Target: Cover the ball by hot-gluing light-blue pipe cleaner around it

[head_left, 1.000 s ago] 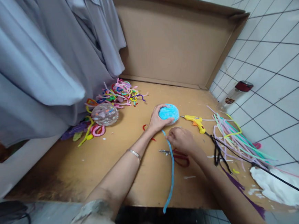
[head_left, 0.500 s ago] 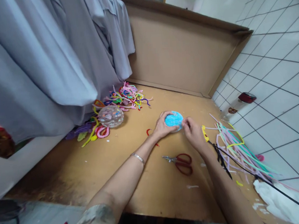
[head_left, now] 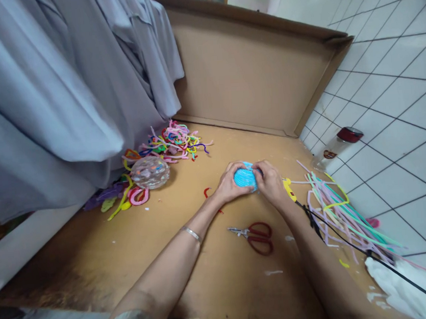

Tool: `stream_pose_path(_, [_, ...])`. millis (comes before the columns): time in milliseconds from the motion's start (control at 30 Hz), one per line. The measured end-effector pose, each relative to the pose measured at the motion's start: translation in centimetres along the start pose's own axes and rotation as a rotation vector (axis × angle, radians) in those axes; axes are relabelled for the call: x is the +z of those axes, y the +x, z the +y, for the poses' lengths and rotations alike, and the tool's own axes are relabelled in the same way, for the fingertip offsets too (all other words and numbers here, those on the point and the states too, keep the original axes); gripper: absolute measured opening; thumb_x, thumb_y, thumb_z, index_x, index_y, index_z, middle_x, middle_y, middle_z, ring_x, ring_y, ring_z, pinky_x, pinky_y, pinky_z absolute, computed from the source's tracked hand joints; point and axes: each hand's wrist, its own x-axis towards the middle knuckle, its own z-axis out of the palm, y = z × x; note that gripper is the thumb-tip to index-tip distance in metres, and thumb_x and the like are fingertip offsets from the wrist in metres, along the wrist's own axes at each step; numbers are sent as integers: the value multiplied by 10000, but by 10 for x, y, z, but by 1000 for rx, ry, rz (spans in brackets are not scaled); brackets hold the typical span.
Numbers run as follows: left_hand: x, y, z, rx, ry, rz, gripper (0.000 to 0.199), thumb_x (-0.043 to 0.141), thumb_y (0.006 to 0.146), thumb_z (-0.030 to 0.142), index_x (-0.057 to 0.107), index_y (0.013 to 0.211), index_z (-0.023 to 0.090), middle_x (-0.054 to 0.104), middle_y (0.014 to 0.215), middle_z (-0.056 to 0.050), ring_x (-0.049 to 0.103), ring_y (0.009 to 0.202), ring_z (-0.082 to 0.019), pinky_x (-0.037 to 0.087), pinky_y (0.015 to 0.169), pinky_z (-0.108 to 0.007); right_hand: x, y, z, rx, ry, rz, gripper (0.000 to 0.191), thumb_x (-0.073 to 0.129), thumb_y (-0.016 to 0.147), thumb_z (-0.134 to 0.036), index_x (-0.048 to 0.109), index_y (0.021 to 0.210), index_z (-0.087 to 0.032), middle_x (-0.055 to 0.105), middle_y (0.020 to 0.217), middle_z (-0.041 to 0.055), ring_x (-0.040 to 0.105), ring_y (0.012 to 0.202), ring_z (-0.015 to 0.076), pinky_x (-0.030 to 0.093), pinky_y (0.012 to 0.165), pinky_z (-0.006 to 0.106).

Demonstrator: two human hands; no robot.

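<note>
A round blue disc with coiled ridges (head_left: 244, 177) is held just above the table between both hands. My left hand (head_left: 230, 183) wraps its left side, thumb along the near edge and fingers over the far edge. On the right edge, my right hand (head_left: 269, 180) grips it with bent fingers and thumb. Below the hands lie red-handled scissors (head_left: 259, 238), blades pointing left. A yellow glue gun (head_left: 289, 189) with a black cord rests beside my right wrist. Small red pieces (head_left: 207, 192) lie by my left wrist.
A clear ball-shaped container (head_left: 150, 172) and a tangle of coloured pipe cleaners (head_left: 178, 140) sit at the left. Long pastel pipe cleaners (head_left: 340, 213), a red-capped jar (head_left: 339, 147) and white fluff (head_left: 399, 282) are at the right. Grey cloth (head_left: 82, 91) hangs at left; a cardboard wall (head_left: 239, 74) stands behind.
My right hand has moved left onto the disc's right edge, its fingers now over the upper right. My left hand still holds the disc. The view has shifted slightly.
</note>
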Motion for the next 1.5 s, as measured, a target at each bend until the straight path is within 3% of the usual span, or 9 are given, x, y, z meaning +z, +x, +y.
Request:
stream_pose_path(233, [-2,0,-1,16,25,-9,599,811,537,281,544,1071,229,564,1160,-54,560,1091,-234,455,959,-387,2,-1,1,-38,-27,0,216,417,866,-173,633,869,-168,614,848,96,561,796,203,435,708,306])
stream_pose_path(467, [-3,1,-1,15,11,-7,590,821,528,281,554,1051,224,570,1174,-58,563,1102,-240,449,975,-399,-1,-2,-3,-72,-163,-90,287,382,914,-195,666,900,-155,597,842,97,547,789,192,401,678,281])
stream_pose_path(767, [-2,0,-2,53,31,-14,569,812,545,290,547,1044,226,568,1182,-68,557,1134,-246,449,986,-414,-2,-4,-12,-23,-301,-117,296,383,907,-173,678,891,-158,590,822,95,514,725,184,355,632,281])
stream_pose_path(1167, [0,-2,0,56,43,-21,580,819,543,285,550,1053,230,551,1239,-74,530,1186,-256,435,1017,-426,-11,0,-16,-46,-372,-292,251,434,882,-182,677,941,-160,591,859,103,490,714,191,308,592,286])
stream_pose_path(1500, [-1,-3,-1,120,94,-40,570,789,603,329,531,1100,220,505,1316,-108,500,1235,-268,418,1038,-438,-8,-1,-13,-47,-349,-239,302,374,901,-182,674,938,-184,583,819,91,509,715,198,353,613,287])
